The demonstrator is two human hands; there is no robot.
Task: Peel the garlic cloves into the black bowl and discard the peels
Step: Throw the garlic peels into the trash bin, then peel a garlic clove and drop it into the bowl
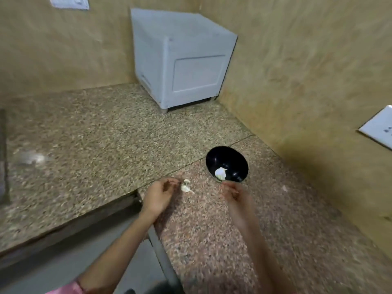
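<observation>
1. Head view, looking down at a speckled granite counter (pixel 212 230) that turns an L-shaped corner between tan walls. The picture is blurred, most of all at the hands.
2. The black bowl (pixel 227 160) stands on the counter just beyond the right hand (pixel 233 193). A white garlic piece (pixel 220 173) lies inside it against the near wall; whether it is peeled cannot be told.
3. More garlic bits (pixel 186 186), pale and papery, lie on the counter between the two hands, just beside the fingertips of the left hand (pixel 160 194).
4. The left hand's fingers are curled towards the thumb. Whether they pinch anything cannot be told. The right hand's fingers are loosely curled near the bowl's rim, and its hold is also lost in the blur.
5. Handling, as a judgement: cloves are small, light and firm. The skin is thin, dry and brittle, likely to cling to fingers. It is best pinched at a clove's pointed tip and torn downwards.
6. Edges and room: the counter's front edge drops away just left of the left wrist, so loose peel could slide off. Open counter lies to the right and front. A grey box (pixel 182 60) sits well apart in the far corner.
</observation>
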